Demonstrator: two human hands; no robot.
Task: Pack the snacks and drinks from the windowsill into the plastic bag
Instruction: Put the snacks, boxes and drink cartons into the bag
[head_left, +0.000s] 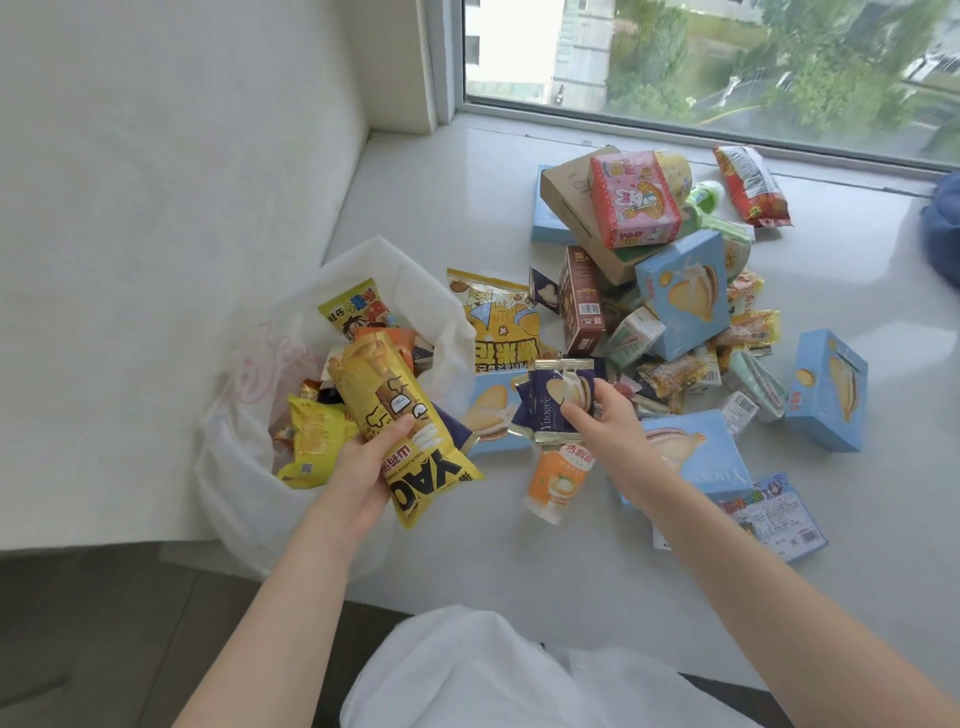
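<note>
A white plastic bag (244, 467) stands open at the left end of the windowsill (467, 171) with several snack packets inside. My left hand (363, 462) grips a long yellow chip bag (400, 415) held over the bag's right rim. My right hand (608, 421) holds small dark blue biscuit packets (556, 400) just above the sill. An orange drink cup (558, 480) lies on its side below that hand. A heap of snacks sits to the right: a yellow popcorn bag (498, 322), blue biscuit boxes (685, 296), a pink box (634, 200).
The window glass (727, 62) runs along the back of the sill. A white wall (182, 156) closes off the left side. A dark blue cloth (943, 228) lies at the far right edge. My white-clothed lap (467, 675) is at the bottom, against the sill's front edge.
</note>
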